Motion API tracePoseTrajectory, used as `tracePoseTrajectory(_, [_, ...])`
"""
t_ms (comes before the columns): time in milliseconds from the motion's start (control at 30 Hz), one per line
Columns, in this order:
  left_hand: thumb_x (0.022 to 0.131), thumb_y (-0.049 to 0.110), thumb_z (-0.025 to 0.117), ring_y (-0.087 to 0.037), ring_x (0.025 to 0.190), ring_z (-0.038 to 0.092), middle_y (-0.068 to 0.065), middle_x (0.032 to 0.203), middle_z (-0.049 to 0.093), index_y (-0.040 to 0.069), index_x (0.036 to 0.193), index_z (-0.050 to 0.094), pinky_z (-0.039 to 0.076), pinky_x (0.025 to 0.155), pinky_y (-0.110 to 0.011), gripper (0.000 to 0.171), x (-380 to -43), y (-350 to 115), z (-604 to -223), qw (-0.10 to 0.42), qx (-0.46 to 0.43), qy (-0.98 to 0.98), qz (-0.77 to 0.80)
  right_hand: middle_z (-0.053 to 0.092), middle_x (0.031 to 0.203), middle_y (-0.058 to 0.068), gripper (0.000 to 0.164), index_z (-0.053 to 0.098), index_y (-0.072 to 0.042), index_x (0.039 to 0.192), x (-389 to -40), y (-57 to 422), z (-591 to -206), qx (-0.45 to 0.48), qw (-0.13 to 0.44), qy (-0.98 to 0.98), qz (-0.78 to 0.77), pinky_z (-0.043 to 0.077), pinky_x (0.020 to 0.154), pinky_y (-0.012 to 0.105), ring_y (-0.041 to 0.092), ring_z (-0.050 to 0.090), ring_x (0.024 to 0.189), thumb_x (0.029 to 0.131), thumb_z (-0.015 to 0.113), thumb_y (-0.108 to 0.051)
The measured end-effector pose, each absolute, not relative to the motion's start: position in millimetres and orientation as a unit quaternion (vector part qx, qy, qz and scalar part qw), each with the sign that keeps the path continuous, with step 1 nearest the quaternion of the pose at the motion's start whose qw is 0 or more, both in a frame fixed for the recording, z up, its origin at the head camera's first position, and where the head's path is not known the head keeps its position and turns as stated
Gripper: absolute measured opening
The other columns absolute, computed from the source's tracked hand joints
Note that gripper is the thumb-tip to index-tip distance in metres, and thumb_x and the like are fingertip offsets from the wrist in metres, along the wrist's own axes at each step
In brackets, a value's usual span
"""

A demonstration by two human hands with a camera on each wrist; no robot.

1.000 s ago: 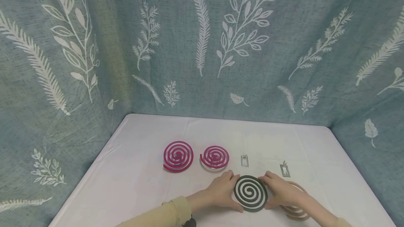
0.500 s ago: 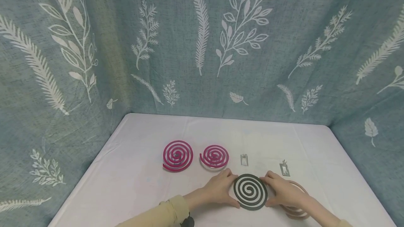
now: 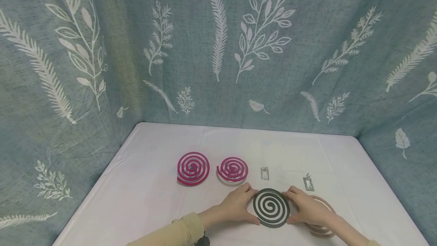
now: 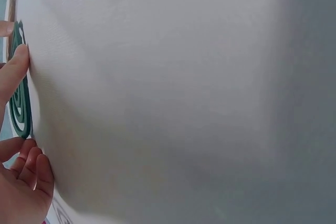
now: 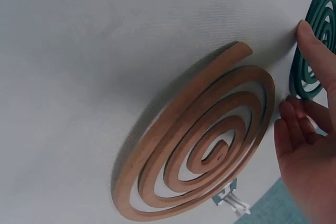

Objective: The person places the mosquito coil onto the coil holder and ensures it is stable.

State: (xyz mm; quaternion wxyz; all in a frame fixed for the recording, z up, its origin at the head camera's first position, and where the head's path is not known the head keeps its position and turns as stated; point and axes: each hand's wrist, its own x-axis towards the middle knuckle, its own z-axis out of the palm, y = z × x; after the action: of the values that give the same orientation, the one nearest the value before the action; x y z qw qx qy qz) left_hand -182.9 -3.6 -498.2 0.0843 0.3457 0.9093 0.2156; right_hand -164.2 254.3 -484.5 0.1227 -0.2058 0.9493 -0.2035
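Observation:
A dark green mosquito coil (image 3: 270,207) lies between both hands near the front of the white table. My left hand (image 3: 235,203) holds its left side, index finger at the upper edge and thumb at the lower edge. On the opposite side my right hand (image 3: 305,208) spans the rim the same way. The right wrist view shows the right thumb and fingers on the green coil's (image 5: 299,74) edge. A brown coil (image 5: 178,103) lies flat beside the right hand, which partly covers it in the head view.
Two pink coils, one at the left (image 3: 193,167) and one nearer the middle (image 3: 233,169), lie farther back. The second appears raised over something metallic. Small metal stands lie behind the hands, one central (image 3: 262,174) and one right (image 3: 309,190). A patterned curtain (image 3: 218,98) surrounds the table.
The left thumb has shifted slightly left and up along the green coil's lower edge. The coil and the right hand stay nearly in place.

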Motion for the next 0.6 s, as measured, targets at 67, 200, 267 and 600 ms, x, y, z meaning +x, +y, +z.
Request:
tracePoseTrajectory(67, [0.065,0.053,0.08,0.001,0.09,0.043,0.008,0.104,0.048,0.009,0.134,0.051,0.045,0.085,-0.017,0.087,-182.3,-3.9,-497.2,0.083,0.347,0.909,0.213,0.059,0.105,-0.004,0.088,0.059,-0.004,0.122,-163.3,254.1,-485.1,-0.2,0.123,0.949,-0.211,0.051,0.089,0.041,0.021,0.061,0.101,0.054,0.078,-0.056])
tracePoseTrajectory(200, [0.066,0.054,0.08,0.001,0.09,0.043,0.008,0.104,0.049,0.009,0.135,0.05,0.045,0.086,-0.017,0.088,-181.2,-4.3,-494.9,0.083,0.351,0.909,0.211,0.061,0.109,-0.001,0.09,0.056,-0.005,0.124,-161.0,254.1,-487.0,-0.186,0.126,0.945,-0.238,0.049,0.092,0.044,0.025,0.061,0.107,0.053,0.078,-0.056])
tracePoseTrajectory(267, [0.066,0.054,0.079,0.001,0.09,0.044,0.008,0.104,0.05,0.009,0.135,0.05,0.045,0.087,-0.017,0.088,-180.9,-4.4,-494.6,0.081,0.355,0.908,0.206,0.061,0.111,-0.001,0.09,0.056,-0.006,0.125,-160.0,254.2,-488.2,-0.181,0.125,0.944,-0.246,0.049,0.093,0.044,0.025,0.061,0.109,0.053,0.077,-0.057])
tracePoseTrajectory(600, [0.067,0.057,0.076,0.002,0.091,0.048,0.008,0.104,0.052,0.007,0.136,0.049,0.045,0.084,-0.015,0.09,-182.8,-6.9,-497.0,0.061,0.38,0.906,0.178,0.06,0.111,-0.004,0.088,0.054,-0.006,0.127,-156.9,255.7,-490.5,-0.207,0.099,0.941,-0.249,0.05,0.09,0.04,0.021,0.061,0.103,0.059,0.074,-0.059])
